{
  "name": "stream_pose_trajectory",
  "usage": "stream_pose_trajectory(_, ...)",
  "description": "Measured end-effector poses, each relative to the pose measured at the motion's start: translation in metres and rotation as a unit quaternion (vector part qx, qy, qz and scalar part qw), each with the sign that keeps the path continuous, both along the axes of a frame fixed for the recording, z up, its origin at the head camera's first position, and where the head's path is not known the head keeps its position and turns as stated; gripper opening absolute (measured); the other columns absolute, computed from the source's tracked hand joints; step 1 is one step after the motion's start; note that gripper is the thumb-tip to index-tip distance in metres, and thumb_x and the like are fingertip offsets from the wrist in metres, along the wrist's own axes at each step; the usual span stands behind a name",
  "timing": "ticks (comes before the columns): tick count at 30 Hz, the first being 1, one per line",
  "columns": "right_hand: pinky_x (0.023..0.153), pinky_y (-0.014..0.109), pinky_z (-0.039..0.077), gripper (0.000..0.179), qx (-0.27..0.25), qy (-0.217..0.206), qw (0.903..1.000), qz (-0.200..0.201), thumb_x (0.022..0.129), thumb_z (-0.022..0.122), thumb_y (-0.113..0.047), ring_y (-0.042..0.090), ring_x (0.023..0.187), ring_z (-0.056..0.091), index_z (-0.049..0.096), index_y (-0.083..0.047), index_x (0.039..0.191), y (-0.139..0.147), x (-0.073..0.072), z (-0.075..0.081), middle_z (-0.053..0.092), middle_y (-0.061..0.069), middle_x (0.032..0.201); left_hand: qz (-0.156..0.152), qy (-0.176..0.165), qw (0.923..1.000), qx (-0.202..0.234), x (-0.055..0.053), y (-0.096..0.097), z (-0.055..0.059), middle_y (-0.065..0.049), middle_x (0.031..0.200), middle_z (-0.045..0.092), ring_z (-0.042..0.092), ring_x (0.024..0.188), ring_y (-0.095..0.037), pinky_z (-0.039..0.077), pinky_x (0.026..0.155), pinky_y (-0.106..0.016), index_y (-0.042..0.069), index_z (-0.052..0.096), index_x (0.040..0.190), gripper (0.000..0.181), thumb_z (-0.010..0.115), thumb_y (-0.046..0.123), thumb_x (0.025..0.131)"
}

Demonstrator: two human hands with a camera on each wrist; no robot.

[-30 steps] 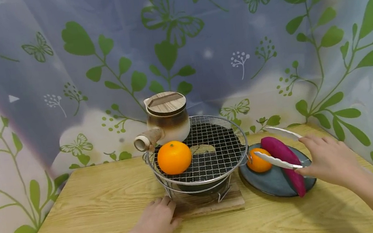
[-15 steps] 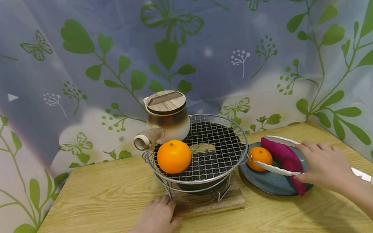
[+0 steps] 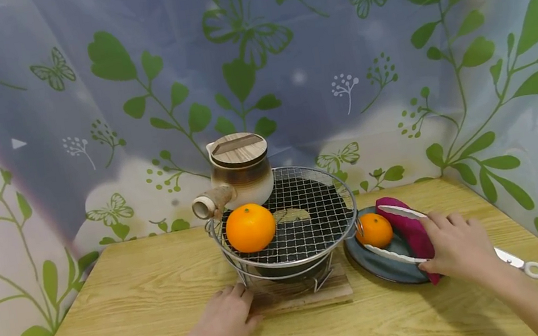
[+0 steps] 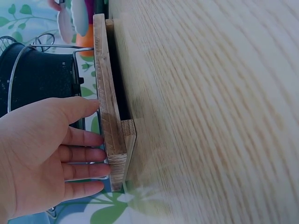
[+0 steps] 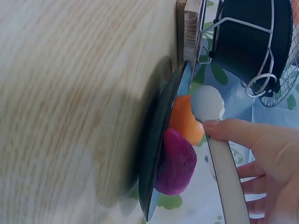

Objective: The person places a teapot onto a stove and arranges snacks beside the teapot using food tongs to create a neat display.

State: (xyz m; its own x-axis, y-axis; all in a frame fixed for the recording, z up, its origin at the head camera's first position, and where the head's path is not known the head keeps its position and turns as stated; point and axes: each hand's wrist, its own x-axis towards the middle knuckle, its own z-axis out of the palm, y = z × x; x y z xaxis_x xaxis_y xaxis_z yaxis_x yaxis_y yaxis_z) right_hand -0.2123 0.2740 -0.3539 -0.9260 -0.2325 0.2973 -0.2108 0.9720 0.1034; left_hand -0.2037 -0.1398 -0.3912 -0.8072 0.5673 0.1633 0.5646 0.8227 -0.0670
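Observation:
My right hand holds white-tipped tongs, the thumb on one arm. Their spread arms reach over a dark blue plate, the tips on either side of a small orange. Whether they touch it, I cannot tell. Beside that orange lies a purple sweet potato, partly hidden by the tongs and hand in the head view. My left hand rests its straight fingers against the left end of a wooden board under the grill.
A round wire grill rack on a metal stand rises between my hands. On it are a larger orange and a lidded teapot whose handle points left. A patterned cloth hangs behind the wooden table.
My right hand has moved left and slightly down with the tongs, so their tips go from above the plate to around the small orange. My left hand stays put.

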Motion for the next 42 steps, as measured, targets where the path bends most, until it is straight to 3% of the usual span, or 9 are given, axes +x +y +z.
stream_pose_trajectory(8,0.070,0.054,0.039,0.078,0.017,0.004,0.9998,-0.008,0.056,0.083,-0.046,0.044,0.093,0.047,0.055,0.005,0.108,-0.008,-0.001,-0.005,0.052,0.023,0.111,0.004,-0.006,1.0000,0.001,0.001,0.000,0.000,-0.010,0.092,0.056,0.055,0.089,-0.027,0.047,0.080,-0.043,-0.002,0.062,0.099,0.044,0.066,0.038,0.082)
stream_pose_trajectory(17,0.061,0.047,0.038,0.075,0.024,0.065,0.9975,0.015,0.051,0.085,-0.042,0.040,0.082,0.048,0.055,0.005,0.102,-0.012,-0.003,-0.009,0.054,0.019,0.099,0.005,-0.004,1.0000,0.002,0.000,0.000,-0.001,-0.011,0.093,0.056,0.056,0.089,-0.028,0.047,0.079,-0.042,-0.003,0.062,0.100,0.044,0.066,0.038,0.082)
stream_pose_trajectory(42,0.057,0.045,0.035,0.064,0.032,0.079,0.9960,0.025,0.052,0.086,-0.033,0.037,0.077,0.047,0.055,0.003,0.094,-0.011,-0.009,-0.015,0.051,0.016,0.090,0.005,-0.006,0.9999,0.006,0.001,0.000,0.001,-0.010,0.092,0.056,0.056,0.087,-0.027,0.047,0.078,-0.042,-0.002,0.062,0.098,0.042,0.067,0.036,0.082)
